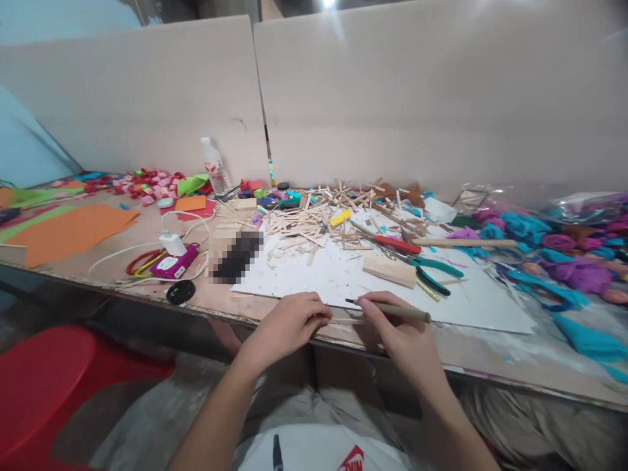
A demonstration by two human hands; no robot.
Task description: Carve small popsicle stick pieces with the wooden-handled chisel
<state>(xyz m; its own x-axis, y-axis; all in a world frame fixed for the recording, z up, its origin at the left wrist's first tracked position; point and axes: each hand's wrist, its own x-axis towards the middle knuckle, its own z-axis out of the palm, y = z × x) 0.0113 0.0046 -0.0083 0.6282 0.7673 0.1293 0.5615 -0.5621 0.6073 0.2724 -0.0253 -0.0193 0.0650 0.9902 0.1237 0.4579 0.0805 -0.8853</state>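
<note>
Near the table's front edge, my left hand (294,320) is closed, its fingers pinching one end of a thin wooden strip (346,321). The strip runs to the right, towards my other hand. A carving knife (405,313) with a round, olive-brown handle and a short dark blade is gripped in my right hand (406,333). Its blade points left, just above the strip and apart from my left fingers. Beyond both hands lies a white board (314,278) with small dark specks on it. A flat wooden block (388,270) rests on the board.
Cut wooden strips (314,216) are heaped at the back, near a yellow cutter (340,218). Pliers with green handles (434,275) and a red-handled tool (396,244) lie right of centre. Leftward are a purple power adapter (171,265) and a bottle (214,165); a red stool (53,386) stands below.
</note>
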